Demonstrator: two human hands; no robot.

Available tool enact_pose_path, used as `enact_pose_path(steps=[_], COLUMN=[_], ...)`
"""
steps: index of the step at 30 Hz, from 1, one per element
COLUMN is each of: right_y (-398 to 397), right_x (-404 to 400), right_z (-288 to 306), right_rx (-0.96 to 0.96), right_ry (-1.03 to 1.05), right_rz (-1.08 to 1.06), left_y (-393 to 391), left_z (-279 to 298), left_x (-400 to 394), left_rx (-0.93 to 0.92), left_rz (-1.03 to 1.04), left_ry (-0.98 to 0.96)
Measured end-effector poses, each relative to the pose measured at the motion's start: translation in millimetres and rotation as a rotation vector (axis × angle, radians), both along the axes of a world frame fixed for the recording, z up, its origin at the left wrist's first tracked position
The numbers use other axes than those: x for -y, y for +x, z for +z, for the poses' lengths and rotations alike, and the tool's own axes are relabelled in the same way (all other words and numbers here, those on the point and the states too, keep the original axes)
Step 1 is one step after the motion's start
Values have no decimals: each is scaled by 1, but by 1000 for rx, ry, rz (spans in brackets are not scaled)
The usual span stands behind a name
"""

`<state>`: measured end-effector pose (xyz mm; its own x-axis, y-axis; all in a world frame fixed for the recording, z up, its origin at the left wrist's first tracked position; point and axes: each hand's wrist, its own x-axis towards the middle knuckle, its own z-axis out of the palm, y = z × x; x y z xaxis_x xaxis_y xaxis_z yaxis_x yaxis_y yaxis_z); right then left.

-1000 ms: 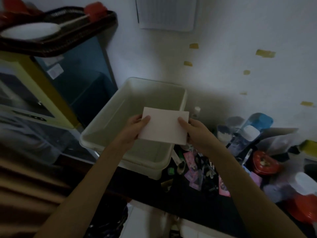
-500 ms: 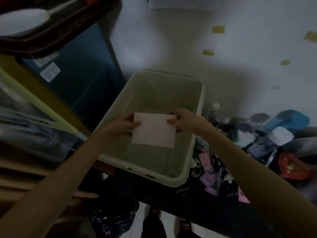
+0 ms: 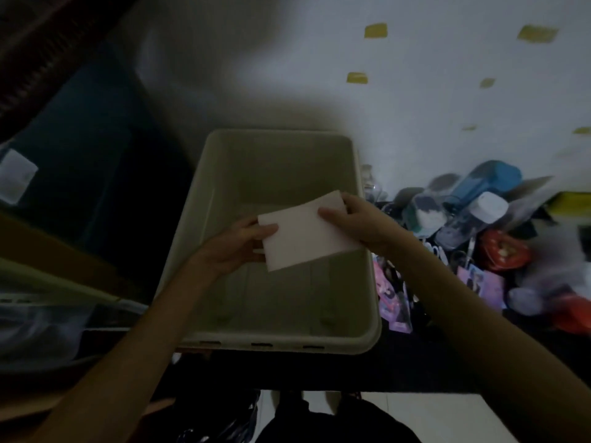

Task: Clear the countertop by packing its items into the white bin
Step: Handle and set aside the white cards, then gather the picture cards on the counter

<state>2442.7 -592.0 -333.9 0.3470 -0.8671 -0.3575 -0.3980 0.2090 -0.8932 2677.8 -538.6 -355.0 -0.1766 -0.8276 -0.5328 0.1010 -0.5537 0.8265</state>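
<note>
Hands are gripping a white card (image 3: 307,230) over the white bin (image 3: 281,342): left hand (image 3: 238,247) pinching its left edge, right hand (image 3: 358,223) its right.

Bin (image 3: 367,334) interior is sitting open w/ bare floor; only the card (image 3: 307,231), held over it by both hands, is blocking the way down. Clutter (image 3: 473,225) is crowding the counter (image 3: 431,369) right of the bin, touching its wall. Counter's front strip is lying bare.

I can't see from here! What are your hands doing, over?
Left hand and right hand both gripping white card. Card above white bin, not yet dropped. Nothing blocking.
</note>
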Motion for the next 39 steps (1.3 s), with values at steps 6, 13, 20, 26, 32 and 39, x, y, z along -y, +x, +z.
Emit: enact_pose_path(steps=[6, 13, 20, 26, 32, 39], right_y=[-74, -212, -255, -266, -266, -278], right_x=[-15, -69, -136, -160, -170, -168], right_z=[10, -21, -116, -169, -197, -225], right_rx=[41, -72, -163, -32, 64, -237], right_ry=[-206, -94, 167, 336, 468, 510], right_rz=[-369, -454, -399, -420, -474, -394], left_y=[-68, -168, -281, -316, -327, -333], left_z=[40, 41, -20, -128, -171, -190], left_x=[1, -21, -70, -89, -103, -108], left_rx=[38, 571, 952, 1059, 1109, 1235], left_rz=[-57, -348, -755, -1025, -1035, -1101], left_ry=[-220, -493, -745, -646, -709, -674])
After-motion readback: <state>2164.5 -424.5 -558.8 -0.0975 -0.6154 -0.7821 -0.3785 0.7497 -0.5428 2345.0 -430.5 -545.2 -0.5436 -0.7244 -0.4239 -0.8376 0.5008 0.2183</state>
